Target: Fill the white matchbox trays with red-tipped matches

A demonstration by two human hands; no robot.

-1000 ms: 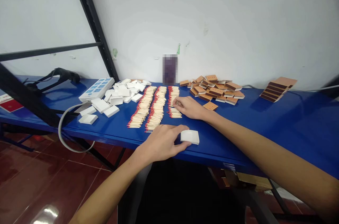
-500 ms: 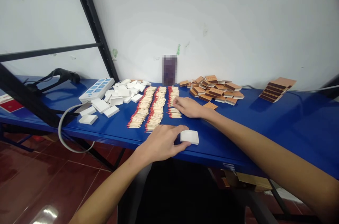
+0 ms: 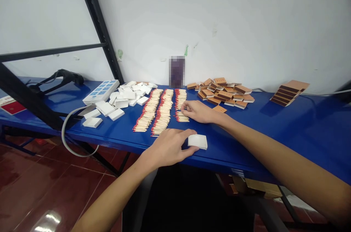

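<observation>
1 tray (image 3: 197,141) in L hand's (image 3: 168,147) grip, unchgd | R hand (image 3: 199,110) @ matches (image 3: 180,97), grip unclr

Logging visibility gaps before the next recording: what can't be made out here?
All in the head view:
- Right hand: its curled fingers hide whether it pinches any matches.
- Dark purple upright object: pixelated, so unidentifiable.
- Orange matchbox sleeves: print too small to read.
- Red-and-white item: cut off by the left edge.
</observation>
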